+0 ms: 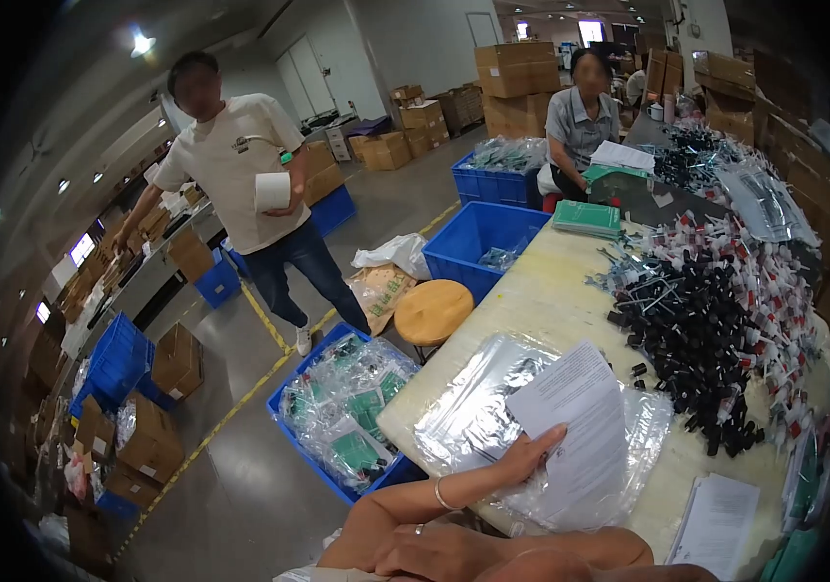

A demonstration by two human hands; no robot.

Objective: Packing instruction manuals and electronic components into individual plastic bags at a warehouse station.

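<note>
My left hand (pixel 534 454), with a bracelet on its wrist, is closed on the printed paper sheets (pixel 580 393), its thumb on top of them. The sheets fan out over a pile of clear plastic bags (pixel 478 388) on the pale tabletop. My right hand (pixel 442 553), wearing a ring, lies across my left arm near the elbow with its fingers bent round it. Right of the bags is a heap of small black-capped parts (pixel 691 339). Beyond it lie many white and red pieces (pixel 769 310). Another stack of printed sheets (pixel 720 519) lies near the table's front edge.
A blue crate (pixel 284 403) of bagged green items stands left of the table. Behind it are a round wooden stool (pixel 434 310) and another blue crate (pixel 454 262). One person (pixel 255 175) stands at left with a white roll; another (pixel 580 126) sits at the table's far end.
</note>
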